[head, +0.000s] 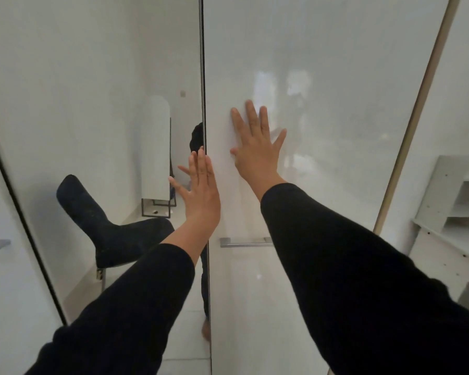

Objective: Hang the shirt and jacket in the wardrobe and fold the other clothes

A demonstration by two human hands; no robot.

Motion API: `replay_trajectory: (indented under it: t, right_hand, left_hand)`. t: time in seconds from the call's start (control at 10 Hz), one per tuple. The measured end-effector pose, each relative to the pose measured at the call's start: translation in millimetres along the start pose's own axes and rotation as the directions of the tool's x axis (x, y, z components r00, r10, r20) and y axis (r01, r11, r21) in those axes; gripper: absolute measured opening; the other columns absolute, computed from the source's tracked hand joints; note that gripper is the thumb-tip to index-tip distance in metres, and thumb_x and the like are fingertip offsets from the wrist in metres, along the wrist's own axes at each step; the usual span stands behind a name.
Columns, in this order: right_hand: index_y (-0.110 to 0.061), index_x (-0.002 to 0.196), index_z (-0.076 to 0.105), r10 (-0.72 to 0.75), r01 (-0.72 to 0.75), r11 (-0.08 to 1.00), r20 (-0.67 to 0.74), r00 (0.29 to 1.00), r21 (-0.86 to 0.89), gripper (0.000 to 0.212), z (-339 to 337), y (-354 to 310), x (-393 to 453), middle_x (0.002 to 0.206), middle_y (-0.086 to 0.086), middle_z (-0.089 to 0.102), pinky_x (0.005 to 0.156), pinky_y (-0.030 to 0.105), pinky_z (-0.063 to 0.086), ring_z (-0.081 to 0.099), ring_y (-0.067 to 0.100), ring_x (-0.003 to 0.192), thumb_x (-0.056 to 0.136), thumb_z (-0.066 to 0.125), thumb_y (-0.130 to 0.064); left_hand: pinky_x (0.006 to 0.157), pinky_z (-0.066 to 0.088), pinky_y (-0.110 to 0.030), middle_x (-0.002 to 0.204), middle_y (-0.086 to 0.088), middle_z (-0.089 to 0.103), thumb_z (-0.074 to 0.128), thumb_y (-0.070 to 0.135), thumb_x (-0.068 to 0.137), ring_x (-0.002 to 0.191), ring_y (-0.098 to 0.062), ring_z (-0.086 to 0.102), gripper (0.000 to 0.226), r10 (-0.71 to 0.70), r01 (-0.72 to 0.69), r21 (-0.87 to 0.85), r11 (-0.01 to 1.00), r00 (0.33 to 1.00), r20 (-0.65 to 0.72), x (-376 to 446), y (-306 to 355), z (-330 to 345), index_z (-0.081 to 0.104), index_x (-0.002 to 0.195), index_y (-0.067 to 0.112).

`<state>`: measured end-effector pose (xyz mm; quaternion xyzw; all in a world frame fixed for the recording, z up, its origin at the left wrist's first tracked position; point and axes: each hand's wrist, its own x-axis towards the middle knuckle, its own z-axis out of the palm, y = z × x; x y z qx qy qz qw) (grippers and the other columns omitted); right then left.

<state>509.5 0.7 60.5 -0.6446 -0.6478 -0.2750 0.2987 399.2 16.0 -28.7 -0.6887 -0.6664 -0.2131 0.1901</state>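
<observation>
Sleeves: black, both arms stretched forward toward the wardrobe.
Left hand (pixel 201 188): flat, fingers straight and together, laid against the mirrored door (pixel 92 104) right at its edge by the seam.
Right hand (pixel 257 142): fingers spread, palm pressed on the glossy white door (pixel 336 77) — holding nothing.
Handle (pixel 245 242): a metal bar low on the white door, partly behind the right forearm, not in use.
Clothes: no shirt, no jacket, nothing folded in view — where they are I cannot tell.
Progress: both doors look closed or nearly so; my guess is the person is pushing them shut or working them along, but whether the hanging is done cannot be judged from here.
Surface: the white door is shiny, with faint reflections of the hand and of light.
Room: the mirror gives back a white wall, a pale floor and the person's dark sleeve; white shelves (pixel 452 212) stand at far right.
</observation>
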Motion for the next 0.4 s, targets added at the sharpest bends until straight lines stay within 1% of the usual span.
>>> replay_trajectory:
  t: [0.1, 0.2, 0.3, 0.4]
  right_hand:
    - [-0.031, 0.151, -0.005, 0.021, -0.023, 0.997, 0.024, 0.999, 0.080, 0.076, -8, -1, -3, 0.159, -0.004, -0.014, 0.111, 0.063, 0.002, -0.013, 0.021, 0.147, 0.095, 0.045, -0.043]
    - [-0.031, 0.151, -0.006, 0.037, -0.051, 0.969, 0.063, 0.997, 0.242, 0.073, -12, -4, -13, 0.160, -0.007, -0.010, 0.113, 0.060, 0.004, -0.010, 0.019, 0.148, 0.096, 0.040, -0.045]
    - [-0.031, 0.151, -0.006, 0.046, -0.092, 0.893, 0.113, 0.993, 0.441, 0.071, -19, 2, -26, 0.160, -0.006, -0.002, 0.115, 0.057, 0.009, 0.000, 0.018, 0.148, 0.098, 0.039, -0.042]
    - [-0.031, 0.151, -0.003, 0.060, -0.147, 0.824, 0.173, 0.983, 0.548, 0.071, -5, 16, -60, 0.160, -0.006, 0.008, 0.114, 0.055, 0.022, 0.015, 0.018, 0.146, 0.097, 0.041, -0.041]
  left_hand:
    - [0.107, 0.005, -0.070, 0.147, -0.011, -0.040, 0.063, 0.031, 0.086, 0.141, -0.033, -0.026, 0.115, -0.007, 0.008, -0.042, 0.999, 1.000, 0.019, -6, -1, -7, -0.036, 0.138, 0.005]
    - [0.105, 0.000, -0.070, 0.150, -0.006, -0.037, 0.060, 0.032, 0.087, 0.141, -0.031, -0.027, 0.109, -0.042, 0.044, -0.078, 0.996, 0.999, 0.033, -16, 0, -14, -0.032, 0.141, 0.009]
    - [0.105, 0.001, -0.069, 0.150, -0.005, -0.037, 0.055, 0.033, 0.090, 0.141, -0.028, -0.028, 0.103, -0.088, 0.094, -0.091, 0.991, 0.993, 0.074, -33, 4, -25, -0.031, 0.143, 0.008]
    - [0.106, 0.000, -0.069, 0.149, -0.006, -0.038, 0.053, 0.038, 0.090, 0.139, -0.028, -0.031, 0.105, -0.113, 0.120, -0.071, 0.990, 0.988, 0.102, -63, 10, -18, -0.033, 0.142, 0.009]
